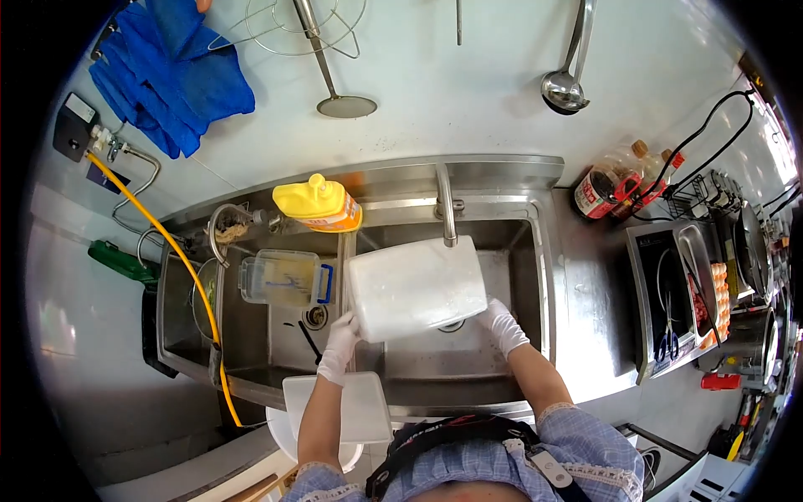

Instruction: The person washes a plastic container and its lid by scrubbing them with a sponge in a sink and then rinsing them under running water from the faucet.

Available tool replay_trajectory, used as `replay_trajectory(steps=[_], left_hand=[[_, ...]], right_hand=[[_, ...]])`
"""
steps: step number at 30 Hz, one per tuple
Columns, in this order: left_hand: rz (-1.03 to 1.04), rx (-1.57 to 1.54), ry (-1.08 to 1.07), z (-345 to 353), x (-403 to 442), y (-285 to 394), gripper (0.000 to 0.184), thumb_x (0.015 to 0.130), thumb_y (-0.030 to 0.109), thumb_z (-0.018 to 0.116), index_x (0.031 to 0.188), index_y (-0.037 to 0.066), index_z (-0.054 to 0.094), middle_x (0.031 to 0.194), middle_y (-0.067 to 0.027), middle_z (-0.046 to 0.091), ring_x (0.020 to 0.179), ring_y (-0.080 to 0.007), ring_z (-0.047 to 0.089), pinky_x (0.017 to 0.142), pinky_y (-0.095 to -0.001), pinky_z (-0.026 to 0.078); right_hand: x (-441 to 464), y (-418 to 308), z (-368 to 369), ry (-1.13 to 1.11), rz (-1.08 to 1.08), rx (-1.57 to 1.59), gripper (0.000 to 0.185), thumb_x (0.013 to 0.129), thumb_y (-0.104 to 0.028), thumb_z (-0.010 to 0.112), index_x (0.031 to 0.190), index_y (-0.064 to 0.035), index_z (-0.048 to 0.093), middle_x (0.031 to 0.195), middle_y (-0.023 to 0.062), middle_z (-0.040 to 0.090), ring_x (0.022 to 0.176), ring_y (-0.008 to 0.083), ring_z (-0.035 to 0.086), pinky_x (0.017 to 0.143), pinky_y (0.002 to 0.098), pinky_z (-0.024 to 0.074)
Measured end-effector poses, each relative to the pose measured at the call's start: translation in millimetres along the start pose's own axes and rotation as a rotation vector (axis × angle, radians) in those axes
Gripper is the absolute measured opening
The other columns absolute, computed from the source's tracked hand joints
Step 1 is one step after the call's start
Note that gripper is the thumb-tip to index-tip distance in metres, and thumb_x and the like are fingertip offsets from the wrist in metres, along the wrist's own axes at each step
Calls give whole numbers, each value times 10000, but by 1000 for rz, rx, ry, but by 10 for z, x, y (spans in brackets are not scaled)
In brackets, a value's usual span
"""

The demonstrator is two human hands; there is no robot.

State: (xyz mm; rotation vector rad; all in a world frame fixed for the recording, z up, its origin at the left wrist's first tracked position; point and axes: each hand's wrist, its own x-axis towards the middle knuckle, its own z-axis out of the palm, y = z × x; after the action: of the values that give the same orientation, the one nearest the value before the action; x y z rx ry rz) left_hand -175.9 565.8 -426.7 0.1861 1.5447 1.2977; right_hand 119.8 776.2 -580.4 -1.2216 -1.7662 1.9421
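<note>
A white, translucent plastic container (418,289) is tilted over the right basin of a steel sink, below the faucet (447,209). My left hand (341,341), in a white glove, grips its lower left corner. At its lower right edge, my gloved right hand (502,325) has its fingers closed on the rim. A flat white plastic lid (343,408) lies at the sink's front edge beneath my left forearm. The container covers most of the basin drain (452,326).
In the left basin sits a clear box with blue clips (288,279). A yellow jug (318,203) stands behind the divider. A yellow hose (180,251) crosses the left side. Bottles (598,192) and a tray with scissors (667,345) are on the right counter.
</note>
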Motion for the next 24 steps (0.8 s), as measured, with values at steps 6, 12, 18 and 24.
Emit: replay_trajectory(steps=[6,12,18,24], left_hand=[[-79,27,-83,401,212,38,333,926,167,470,1230,34,504,1093,-61,589,960,-163,573,806,-310,484],[-84,102,-212,1020,349,185,334,894,189,540,1171,3,545,1031,-68,616,889,-176,597,777,-315,494],[-147,-51,-194,1394,444,470,240,892,129,511,1081,-11,557,987,-89,613,879,-181,600,752,-299,511],[-185,-435,34,1403,828,473,99,855,56,556,943,24,525,885,-61,577,802,-165,590,716,-266,534]], right_hand=[[-210,844,-323,-130,-23,-657,374,923,-339,353,1197,-143,514,1225,18,541,1189,173,435,1017,343,342],[-919,243,-168,408,598,1283,295,915,-317,401,1138,-158,514,1170,15,552,1086,197,498,889,432,415],[-953,344,-29,496,749,1484,175,909,-253,434,955,-123,542,821,28,586,747,201,551,722,397,434],[-904,102,-92,489,786,1605,191,916,-220,407,871,-102,551,737,11,564,695,181,529,680,374,436]])
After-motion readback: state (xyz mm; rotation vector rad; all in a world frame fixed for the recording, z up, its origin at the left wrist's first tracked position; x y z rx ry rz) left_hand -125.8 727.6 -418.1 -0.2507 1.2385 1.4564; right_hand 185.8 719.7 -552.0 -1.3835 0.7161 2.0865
